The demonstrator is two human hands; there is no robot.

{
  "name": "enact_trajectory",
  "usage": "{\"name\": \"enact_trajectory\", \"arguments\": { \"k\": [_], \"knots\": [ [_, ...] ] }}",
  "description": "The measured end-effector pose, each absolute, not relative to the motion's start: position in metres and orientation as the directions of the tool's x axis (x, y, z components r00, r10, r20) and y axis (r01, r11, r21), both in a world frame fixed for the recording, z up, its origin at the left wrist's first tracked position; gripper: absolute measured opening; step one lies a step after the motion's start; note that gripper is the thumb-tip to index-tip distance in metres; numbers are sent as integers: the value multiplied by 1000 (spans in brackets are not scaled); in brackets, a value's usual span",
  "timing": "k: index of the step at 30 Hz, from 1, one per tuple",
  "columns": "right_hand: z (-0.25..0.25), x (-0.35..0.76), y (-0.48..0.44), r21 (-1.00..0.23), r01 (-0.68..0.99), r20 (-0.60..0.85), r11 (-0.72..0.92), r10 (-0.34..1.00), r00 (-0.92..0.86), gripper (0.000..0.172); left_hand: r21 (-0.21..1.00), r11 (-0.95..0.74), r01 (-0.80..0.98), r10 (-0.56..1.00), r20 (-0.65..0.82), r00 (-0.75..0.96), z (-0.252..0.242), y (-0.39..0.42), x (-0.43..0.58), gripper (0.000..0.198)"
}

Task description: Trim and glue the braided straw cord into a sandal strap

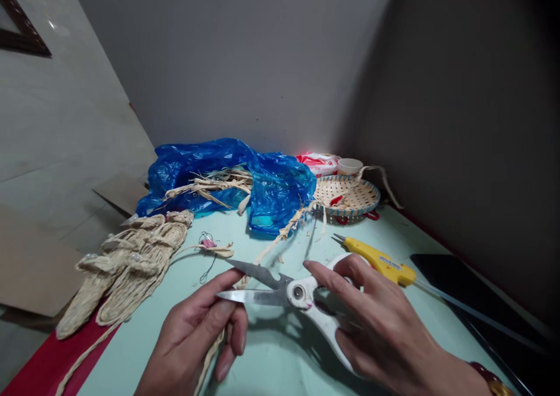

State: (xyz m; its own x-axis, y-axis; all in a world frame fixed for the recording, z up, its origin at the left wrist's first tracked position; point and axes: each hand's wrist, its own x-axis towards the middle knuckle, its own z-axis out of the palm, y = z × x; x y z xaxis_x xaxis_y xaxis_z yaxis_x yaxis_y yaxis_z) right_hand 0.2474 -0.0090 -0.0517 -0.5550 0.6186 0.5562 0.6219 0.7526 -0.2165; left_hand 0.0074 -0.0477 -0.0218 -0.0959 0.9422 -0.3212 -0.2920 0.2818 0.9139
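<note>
Steel kitchen scissors point(297, 294), stiff and weighty, blades parted, hover over the counter's point(271, 367) near edge. My right hand point(380, 326) closes around the slick white handles, the safe grip. My left hand point(201, 332) pinches a light, limp braided straw cord point(210, 355) beside the blades.

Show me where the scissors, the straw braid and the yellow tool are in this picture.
scissors point(298, 293), head view, on the pivot screw between blades and handles.
straw braid point(209, 358), head view, on the stretch near the bottom edge.
yellow tool point(378, 262), head view, on its yellow body.
</note>
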Motion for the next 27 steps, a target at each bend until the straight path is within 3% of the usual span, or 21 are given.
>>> {"name": "enact_trajectory", "arguments": {
  "k": [5, 15, 22, 27],
  "knots": [
    [-43, 246, -7, -131, 666, 634, 734, 579, -513, 57, 922, 269, -280, 954, -294, -52, -18, -50, 9, 33],
    [-59, 250, -11, -182, 630, 591, 755, 596, -543, 64, 917, 236, -323, 955, -280, -99, -19, -48, 7, 33],
    [-59, 247, -9, -82, 628, 677, 774, 505, -535, 58, 911, 256, -322, 943, -308, -122, -19, -49, 9, 30],
    [-58, 248, -9, -106, 627, 648, 771, 532, -545, 55, 905, 268, -330, 946, -312, -87, -20, -48, 6, 27]
  ]
}}
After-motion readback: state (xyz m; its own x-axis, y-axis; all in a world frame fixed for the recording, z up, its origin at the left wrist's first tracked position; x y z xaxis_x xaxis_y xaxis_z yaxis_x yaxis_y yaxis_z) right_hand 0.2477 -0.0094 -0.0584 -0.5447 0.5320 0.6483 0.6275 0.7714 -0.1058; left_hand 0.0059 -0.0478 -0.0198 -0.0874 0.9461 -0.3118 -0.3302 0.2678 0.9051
